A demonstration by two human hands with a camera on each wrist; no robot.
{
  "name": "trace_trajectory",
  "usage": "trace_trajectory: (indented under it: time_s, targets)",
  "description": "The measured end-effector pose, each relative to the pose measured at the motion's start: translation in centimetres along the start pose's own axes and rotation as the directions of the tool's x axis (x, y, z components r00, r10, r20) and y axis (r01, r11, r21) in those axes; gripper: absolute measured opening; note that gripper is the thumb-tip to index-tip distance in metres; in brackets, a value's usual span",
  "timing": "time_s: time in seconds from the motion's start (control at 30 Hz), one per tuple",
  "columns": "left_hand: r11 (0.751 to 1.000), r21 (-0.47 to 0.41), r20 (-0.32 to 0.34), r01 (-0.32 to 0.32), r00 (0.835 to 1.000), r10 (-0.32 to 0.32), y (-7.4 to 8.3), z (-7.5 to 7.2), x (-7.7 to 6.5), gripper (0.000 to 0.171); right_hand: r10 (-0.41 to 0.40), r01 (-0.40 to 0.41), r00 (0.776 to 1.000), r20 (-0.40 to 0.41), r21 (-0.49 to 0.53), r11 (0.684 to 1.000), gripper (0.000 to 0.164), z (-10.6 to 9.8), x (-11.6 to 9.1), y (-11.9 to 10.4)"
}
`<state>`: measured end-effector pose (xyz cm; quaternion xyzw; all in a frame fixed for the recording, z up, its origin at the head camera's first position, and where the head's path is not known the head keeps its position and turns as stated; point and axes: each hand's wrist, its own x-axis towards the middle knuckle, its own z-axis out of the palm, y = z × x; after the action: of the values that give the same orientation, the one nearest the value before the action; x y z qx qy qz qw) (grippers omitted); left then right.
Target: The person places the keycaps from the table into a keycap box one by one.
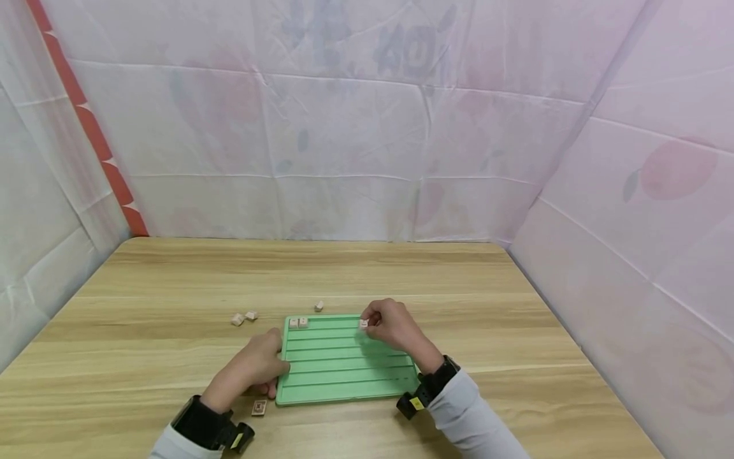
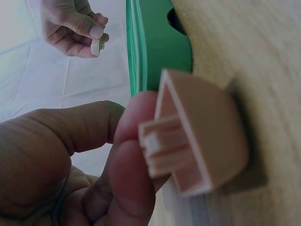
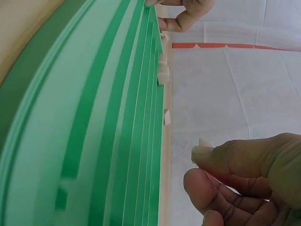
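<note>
A green ridged tray [image 1: 344, 362] lies on the table, with two pale keycaps [image 1: 298, 323] side by side at its far left corner. My left hand [image 1: 258, 363] holds the tray's left edge, thumb on the rim and other fingers curled low beside it. Close to those fingers, an upturned keycap [image 2: 207, 132] rests on the table, its stem showing in the left wrist view. Over the tray's far row, my right hand [image 1: 397, 328] pinches a small pale keycap [image 1: 364, 324] between thumb and fingertip; the fingers partly cover it in the right wrist view.
Two loose keycaps [image 1: 244, 317] lie on the wooden table [image 1: 172, 287] left of the tray. Another keycap [image 1: 318, 306] sits just beyond the tray's far edge. Pale printed sheets [image 1: 344, 127] enclose the table at the back and sides.
</note>
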<state>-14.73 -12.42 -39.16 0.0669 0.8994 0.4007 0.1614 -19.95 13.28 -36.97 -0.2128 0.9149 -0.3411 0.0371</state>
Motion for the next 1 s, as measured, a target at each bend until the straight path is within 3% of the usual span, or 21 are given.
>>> trace_trajectory:
  time_s: [1.0]
  targets:
    - [1.0, 0.0, -0.005, 0.007, 1.0, -0.007, 0.0, 0.0, 0.0, 0.022, 0.022, -0.021, 0.999, 0.038, -0.022, 1.0, 0.01, 3.4, 2.9, -2.4]
